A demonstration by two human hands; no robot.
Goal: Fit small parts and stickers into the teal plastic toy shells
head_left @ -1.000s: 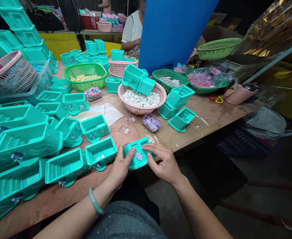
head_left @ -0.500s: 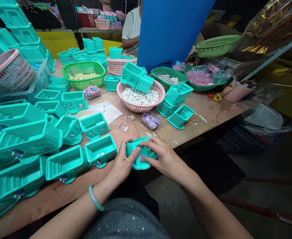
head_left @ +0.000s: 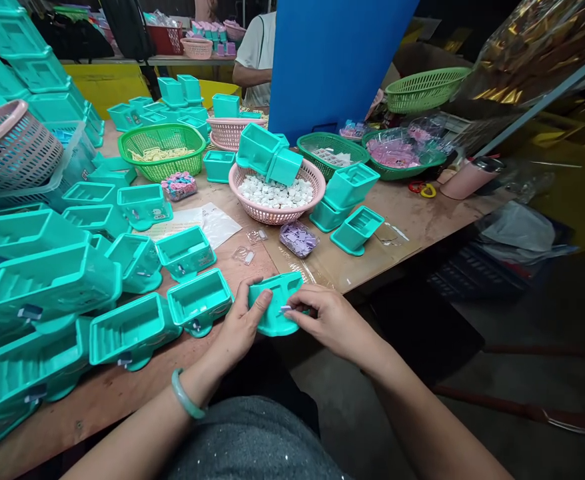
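Observation:
At the table's near edge I hold a teal plastic box point(head_left: 274, 300) with both hands. My left hand point(head_left: 240, 325) grips its left side, thumb laid across the front. My right hand point(head_left: 328, 320) is closed on its right side, fingertips pinching a small lilac piece point(head_left: 286, 309) against the box's front. A green bangle point(head_left: 186, 395) sits on my left wrist. Just left of the held box stands another teal box point(head_left: 200, 301) with a lilac tab on its front.
Many teal boxes point(head_left: 42, 280) crowd the left of the wooden table point(head_left: 412, 220). A pink basket of white pieces point(head_left: 275, 193), a small tub of lilac pieces point(head_left: 298, 239), green baskets point(head_left: 161, 150) and a blue board point(head_left: 337, 60) stand beyond. Another person point(head_left: 255, 57) sits at the far side.
The teal box has been tilted up and shifted slightly left in my hands. My right fingers have closed onto the lilac piece on its front.

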